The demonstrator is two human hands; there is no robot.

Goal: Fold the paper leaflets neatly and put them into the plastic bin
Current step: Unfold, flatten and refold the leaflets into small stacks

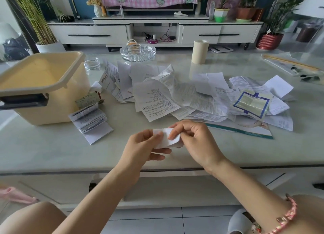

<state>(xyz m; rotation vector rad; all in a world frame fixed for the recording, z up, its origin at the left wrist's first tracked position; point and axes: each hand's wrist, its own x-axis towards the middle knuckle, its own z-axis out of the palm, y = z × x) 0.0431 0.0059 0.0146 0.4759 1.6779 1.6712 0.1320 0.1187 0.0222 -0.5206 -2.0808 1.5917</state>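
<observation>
A small folded white leaflet (pixel 165 138) is held above the near part of the table between both hands. My left hand (pixel 142 146) pinches its left side with thumb on top. My right hand (pixel 193 140) pinches its right edge with curled fingers. A cream plastic bin (pixel 52 86) stands open at the left of the table, its inside hidden from here. A loose heap of unfolded leaflets (pixel 175 93) lies spread across the middle and right. A concertina-folded leaflet (pixel 91 121) lies beside the bin.
A glass ashtray (pixel 137 52) and a smaller glass dish (pixel 92 63) sit at the back of the table, with a cream cylinder (pixel 199 51) to their right. A teal-edged brochure (pixel 245 128) lies near my right hand. A plastic sleeve with pens (pixel 294 67) is far right.
</observation>
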